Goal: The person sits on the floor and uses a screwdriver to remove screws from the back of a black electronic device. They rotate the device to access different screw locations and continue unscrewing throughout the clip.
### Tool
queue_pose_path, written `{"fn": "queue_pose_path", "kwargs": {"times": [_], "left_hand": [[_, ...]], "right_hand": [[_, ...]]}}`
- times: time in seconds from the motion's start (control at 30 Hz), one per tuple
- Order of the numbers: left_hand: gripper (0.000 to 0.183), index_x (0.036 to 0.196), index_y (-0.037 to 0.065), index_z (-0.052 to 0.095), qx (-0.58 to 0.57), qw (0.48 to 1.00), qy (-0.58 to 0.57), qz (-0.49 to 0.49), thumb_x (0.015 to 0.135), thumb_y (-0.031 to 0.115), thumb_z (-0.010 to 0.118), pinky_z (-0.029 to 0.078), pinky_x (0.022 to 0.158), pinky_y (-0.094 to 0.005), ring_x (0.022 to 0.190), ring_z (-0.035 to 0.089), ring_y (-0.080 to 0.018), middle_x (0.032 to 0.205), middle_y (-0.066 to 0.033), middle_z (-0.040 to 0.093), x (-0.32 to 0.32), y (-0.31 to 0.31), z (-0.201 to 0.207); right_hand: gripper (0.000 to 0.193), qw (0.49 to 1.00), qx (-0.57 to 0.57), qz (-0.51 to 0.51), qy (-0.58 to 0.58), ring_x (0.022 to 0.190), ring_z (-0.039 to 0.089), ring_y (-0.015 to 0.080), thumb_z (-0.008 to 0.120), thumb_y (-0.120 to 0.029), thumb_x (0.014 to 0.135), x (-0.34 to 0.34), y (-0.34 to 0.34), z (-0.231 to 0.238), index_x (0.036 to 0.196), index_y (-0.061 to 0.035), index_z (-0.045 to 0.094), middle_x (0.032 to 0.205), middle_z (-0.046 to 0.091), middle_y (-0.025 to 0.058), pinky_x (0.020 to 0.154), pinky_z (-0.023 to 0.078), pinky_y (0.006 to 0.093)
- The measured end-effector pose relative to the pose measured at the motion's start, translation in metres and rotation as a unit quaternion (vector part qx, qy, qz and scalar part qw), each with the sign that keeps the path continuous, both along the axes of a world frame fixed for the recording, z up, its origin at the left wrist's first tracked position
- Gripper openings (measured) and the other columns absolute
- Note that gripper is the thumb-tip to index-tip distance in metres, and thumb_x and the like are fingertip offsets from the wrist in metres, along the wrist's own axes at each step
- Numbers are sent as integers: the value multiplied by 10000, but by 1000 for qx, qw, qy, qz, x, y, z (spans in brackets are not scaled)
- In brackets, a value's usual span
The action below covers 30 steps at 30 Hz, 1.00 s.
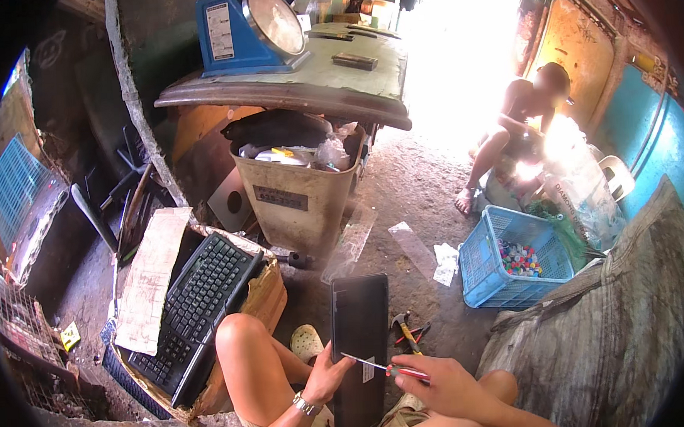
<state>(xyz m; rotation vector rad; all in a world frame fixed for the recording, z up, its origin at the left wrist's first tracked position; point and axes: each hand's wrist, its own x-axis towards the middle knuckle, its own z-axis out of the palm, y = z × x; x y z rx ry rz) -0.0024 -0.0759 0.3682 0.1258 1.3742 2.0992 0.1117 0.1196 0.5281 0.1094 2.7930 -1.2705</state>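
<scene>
A dark flat panel (360,344), like a laptop lid, stands on its long axis between the person's knees, running from the lap up toward the tan bin (298,196). The left hand (325,375) braces its lower left edge, fingers curled loosely against it. The right hand (437,378) is closed around a red-handled screwdriver (387,368), whose shaft points left, tip on the panel. A hammer (401,325) lies on the dirt floor nearby. A black keyboard (200,314) rests in a box at left; a blue basket (507,263) sits to the right.
</scene>
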Motion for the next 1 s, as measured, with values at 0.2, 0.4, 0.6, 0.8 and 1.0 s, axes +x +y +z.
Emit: {"fn": "queue_pose_path", "kwargs": {"times": [0.2,0.4,0.6,0.8,1.0], "left_hand": [[516,1481,18,519,-23,999,38,-7,984,-75,621,546,974,-302,1114,644,-129,1258,-43,670,4,8,-5],[531,1483,-8,491,21,999,23,-17,971,-71,615,510,1027,-296,1166,622,-129,1296,-62,663,9,10,-9],[506,1470,-3,511,-7,1000,16,6,981,-47,633,538,980,-300,1104,654,-136,1246,-63,697,9,5,-14],[566,1474,-10,508,24,999,23,16,926,-128,586,524,1025,-315,1175,643,-162,1329,-79,668,9,7,-19],[610,1507,-17,474,17,1000,16,1,916,-111,597,508,1040,-312,1160,629,-157,1341,-76,647,10,2,-29]], "right_hand": [[420,829,-385,-192,-358,576,495,40,660,-279,1085,-4,11,-6,1430,-39,663,888,683,14,490,391,212],[345,990,102,76,61,723,722,228,673,-224,1016,-4,2,-7,1344,-123,710,784,671,78,625,578,381],[437,973,189,127,47,671,708,233,680,-292,1028,-9,5,8,1424,-108,677,935,705,128,584,560,385],[434,929,-253,-88,-256,707,704,183,652,-307,1050,-22,2,-5,1456,-152,650,897,686,61,610,558,376],[356,936,291,193,-47,772,729,330,603,-281,1041,-16,8,-9,1378,-191,672,927,710,118,648,588,440]]}}
